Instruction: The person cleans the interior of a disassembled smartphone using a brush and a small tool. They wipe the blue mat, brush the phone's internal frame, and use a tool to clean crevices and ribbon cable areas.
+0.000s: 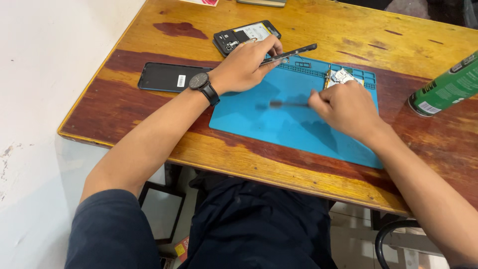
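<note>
Blue mat under both our hands: left hand pinches a thin black phone frame; right hand grasps a motion-blurred tool, tip indistinct.

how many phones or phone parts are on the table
3. An opened phone body lies at the far edge, a black phone lies face-down left of the blue mat, and the left hand holds a thin dark panel. More may lie out of frame.

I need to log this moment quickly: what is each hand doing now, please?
Left hand: closed on a thin dark phone part.
Right hand: closed on a blurred dark tool over the blue mat.
</note>
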